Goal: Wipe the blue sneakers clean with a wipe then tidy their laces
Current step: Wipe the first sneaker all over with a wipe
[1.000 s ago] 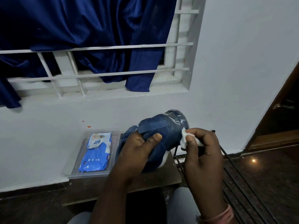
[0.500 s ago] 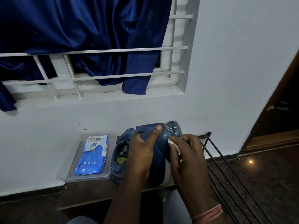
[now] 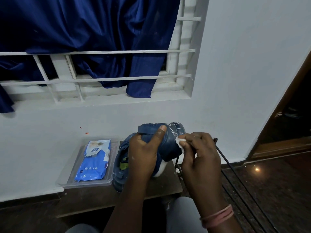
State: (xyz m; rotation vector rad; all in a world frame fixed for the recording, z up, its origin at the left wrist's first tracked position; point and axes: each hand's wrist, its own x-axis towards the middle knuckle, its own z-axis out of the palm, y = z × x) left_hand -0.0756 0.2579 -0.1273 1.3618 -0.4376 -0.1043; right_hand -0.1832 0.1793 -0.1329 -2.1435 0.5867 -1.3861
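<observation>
Gripping 1 blue sneaker (image 3: 170, 142) above the wooden board (image 3: 151, 190), the left hand (image 3: 144, 153) curls round its upper, thumb on the strap. At its 3 o'clock, the right hand (image 3: 198, 152) pinches a white wipe (image 3: 179, 143) against the toe. The other sneaker (image 3: 120, 167) lies at 7 o'clock, beside the wipes pack (image 3: 94, 161) in its clear tray (image 3: 87, 183).

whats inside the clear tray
A blue wipes pack lies flat in the tray, filling most of it. Whatever is under the pack is covered.

Wipes pack (image 3: 94, 161) in tray (image 3: 67, 179), second sneaker (image 3: 120, 165) just right, held sneaker (image 3: 168, 142) seemingly above it
</observation>
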